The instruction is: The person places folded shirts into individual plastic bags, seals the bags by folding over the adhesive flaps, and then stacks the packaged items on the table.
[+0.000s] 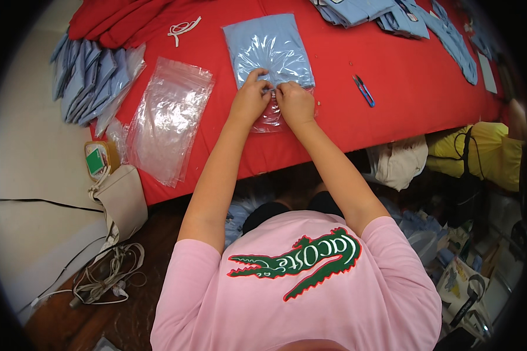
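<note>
A folded light-blue garment (269,44) lies flat inside a clear plastic bag (270,121) on the red-covered table. The bag's loose lower end is toward me. My left hand (252,100) pinches the bag at its near edge, just below the garment, with the index finger raised over it. Right beside it, my right hand (297,104) has its fingers closed on the same edge. The fingertips of both hands almost meet there. Farther right lie small blue-handled thread snips (364,91), apart from my hands.
Clear empty bags (170,117) are stacked left of my arms. Folded blue garments (91,76) sit at the left edge, more blue garments (363,11) at the far right. Red cloth (120,20) and white string (184,30) lie at the back. Cables (108,272) coil below left.
</note>
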The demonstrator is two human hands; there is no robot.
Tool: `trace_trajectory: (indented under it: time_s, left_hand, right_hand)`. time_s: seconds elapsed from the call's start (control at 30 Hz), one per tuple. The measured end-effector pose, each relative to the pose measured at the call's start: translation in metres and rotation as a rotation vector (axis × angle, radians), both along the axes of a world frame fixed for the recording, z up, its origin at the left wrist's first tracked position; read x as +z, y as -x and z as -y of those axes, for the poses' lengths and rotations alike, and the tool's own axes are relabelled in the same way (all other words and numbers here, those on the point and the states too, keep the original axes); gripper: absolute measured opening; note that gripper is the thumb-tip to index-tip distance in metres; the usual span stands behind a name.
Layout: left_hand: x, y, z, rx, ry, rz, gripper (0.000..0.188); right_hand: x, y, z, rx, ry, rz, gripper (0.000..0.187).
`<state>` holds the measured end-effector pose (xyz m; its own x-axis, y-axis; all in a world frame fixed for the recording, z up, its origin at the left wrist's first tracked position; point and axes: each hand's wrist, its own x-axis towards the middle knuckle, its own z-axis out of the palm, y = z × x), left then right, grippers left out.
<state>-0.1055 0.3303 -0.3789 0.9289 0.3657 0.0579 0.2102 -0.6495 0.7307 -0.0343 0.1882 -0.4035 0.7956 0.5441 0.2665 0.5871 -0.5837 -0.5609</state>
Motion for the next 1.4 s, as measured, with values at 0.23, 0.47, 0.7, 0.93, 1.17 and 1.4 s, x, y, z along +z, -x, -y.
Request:
trace_trajectory:
  time_s: [0.23,0.47,0.7,0.93,1.17,1.4]
  left_hand:
    - [-0.005,-0.001,-0.001,0.007,0.030,0.006,0.017]
    - [0.001,0.011,0.008,-0.033,-0.075,0.015,0.030]
    - [-0.025,0.089,0.079,-0.152,-0.420,0.124,0.056]
    - [-0.015,0.127,0.091,-0.053,-0.389,0.090,0.049]
    - [-0.012,0.121,0.053,-0.062,-0.518,0.101,0.014]
    - [0.015,0.110,0.042,-0.204,-0.307,0.115,0.016]
  right_hand:
    - [0.015,0.027,0.050,0.348,-0.018,-0.205,0.012]
    - [0.076,0.093,0.167,0.478,0.193,-1.340,0.040]
    - [0.048,-0.033,0.189,-0.171,-0.410,-0.497,0.017]
    - [0.062,-0.003,0.121,0.271,-0.088,-0.178,0.022]
    - [0.019,0.017,0.123,0.328,0.069,-0.164,0.011]
    - [0.022,0.016,0.125,0.372,-0.046,0.048,0.008]
